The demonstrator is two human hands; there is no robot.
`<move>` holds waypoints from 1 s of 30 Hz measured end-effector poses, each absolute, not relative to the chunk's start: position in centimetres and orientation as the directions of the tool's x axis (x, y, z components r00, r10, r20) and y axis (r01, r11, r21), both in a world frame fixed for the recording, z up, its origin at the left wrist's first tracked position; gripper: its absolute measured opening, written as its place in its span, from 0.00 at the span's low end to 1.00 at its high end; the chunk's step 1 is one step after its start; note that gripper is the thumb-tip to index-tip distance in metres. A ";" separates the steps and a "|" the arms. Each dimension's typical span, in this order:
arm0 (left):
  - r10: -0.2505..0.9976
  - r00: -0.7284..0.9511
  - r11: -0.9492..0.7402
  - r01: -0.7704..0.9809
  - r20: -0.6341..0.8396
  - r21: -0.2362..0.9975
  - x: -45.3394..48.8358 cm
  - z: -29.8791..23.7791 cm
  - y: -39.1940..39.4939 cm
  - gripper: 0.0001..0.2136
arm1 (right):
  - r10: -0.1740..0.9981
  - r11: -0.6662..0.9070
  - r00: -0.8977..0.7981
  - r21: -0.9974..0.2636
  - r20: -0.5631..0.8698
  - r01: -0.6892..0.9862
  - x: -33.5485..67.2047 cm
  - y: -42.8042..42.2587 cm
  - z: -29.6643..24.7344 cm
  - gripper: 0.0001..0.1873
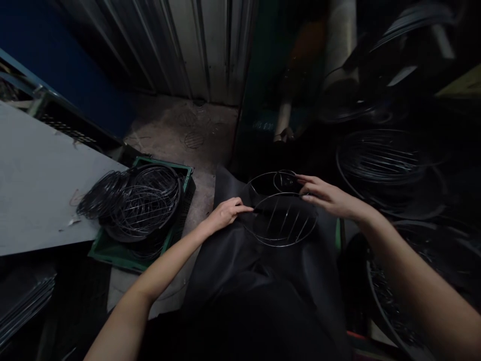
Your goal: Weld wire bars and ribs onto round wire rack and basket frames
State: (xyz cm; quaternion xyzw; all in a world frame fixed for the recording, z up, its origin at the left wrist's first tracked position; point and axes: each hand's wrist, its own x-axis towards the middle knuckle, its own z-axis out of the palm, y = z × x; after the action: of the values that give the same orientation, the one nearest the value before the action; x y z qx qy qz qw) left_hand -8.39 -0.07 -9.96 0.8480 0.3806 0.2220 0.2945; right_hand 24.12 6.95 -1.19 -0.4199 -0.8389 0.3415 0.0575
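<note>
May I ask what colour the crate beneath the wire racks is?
The crate is green, best seen in the head view.

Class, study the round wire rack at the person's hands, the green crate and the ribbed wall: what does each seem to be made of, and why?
Round wire rack: probably steel, fairly shiny; its thin bars catch light.
Green crate: likely plastic, dull; the colour is even and the rim thick.
Ribbed wall: seemingly sheet metal, greyish; long straight ridges suggest it.

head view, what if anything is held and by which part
A round wire rack, by its rim: left hand at left, right hand toward the right.
</note>
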 end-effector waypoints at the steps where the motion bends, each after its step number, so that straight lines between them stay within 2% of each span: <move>1: 0.789 0.594 -0.518 0.510 0.155 0.686 -8.4 -10.0 0.0 0.14 | 0.753 0.425 -0.636 -0.612 -0.169 0.667 23.9 6.9 -1.3 0.16; 3: 0.809 0.563 -0.492 0.495 0.167 0.716 -8.4 -10.1 0.0 0.13 | 0.786 0.450 -0.608 -0.569 -0.113 0.688 23.3 6.6 -1.8 0.16; 7: 0.826 0.532 -0.469 0.470 0.184 0.748 -8.4 -10.0 -0.2 0.09 | 0.864 0.467 -0.502 -0.407 0.024 0.785 22.3 5.9 -2.5 0.16; 10: 0.823 0.541 -0.466 0.467 0.174 0.751 -8.5 -9.3 -0.4 0.09 | 0.873 0.474 -0.482 -0.348 0.072 0.808 22.0 5.6 -2.3 0.15; 15: 0.805 0.577 -0.469 0.483 0.134 0.739 -8.9 -7.3 0.3 0.11 | 0.874 0.462 -0.483 -0.396 0.053 0.793 21.8 5.8 -1.8 0.13; 20: 0.913 0.329 -0.384 0.501 0.239 0.776 -7.9 -4.7 4.1 0.12 | 0.858 0.464 -0.512 -0.483 0.037 0.743 21.9 6.2 -2.1 0.14; 22: 0.931 0.278 -0.348 0.491 0.236 0.798 -6.8 -4.0 6.4 0.13 | 0.852 0.453 -0.523 -0.515 0.012 0.727 21.9 6.4 -2.1 0.14; 28: 0.871 0.478 -0.327 0.400 0.110 0.856 -1.8 -4.5 11.3 0.17 | 0.775 0.471 -0.622 -0.553 -0.114 0.687 21.9 8.0 -0.7 0.14; 30: 0.863 0.498 -0.306 0.383 0.084 0.872 -0.8 -5.1 11.7 0.18 | 0.745 0.477 -0.647 -0.549 -0.163 0.687 22.0 8.4 0.1 0.13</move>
State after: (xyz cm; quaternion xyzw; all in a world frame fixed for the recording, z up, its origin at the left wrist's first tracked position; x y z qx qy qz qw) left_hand -0.83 11.69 -5.13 0.7560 0.4120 0.2853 0.4211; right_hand 22.02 8.43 0.09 -0.4172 -0.8579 0.2959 0.0491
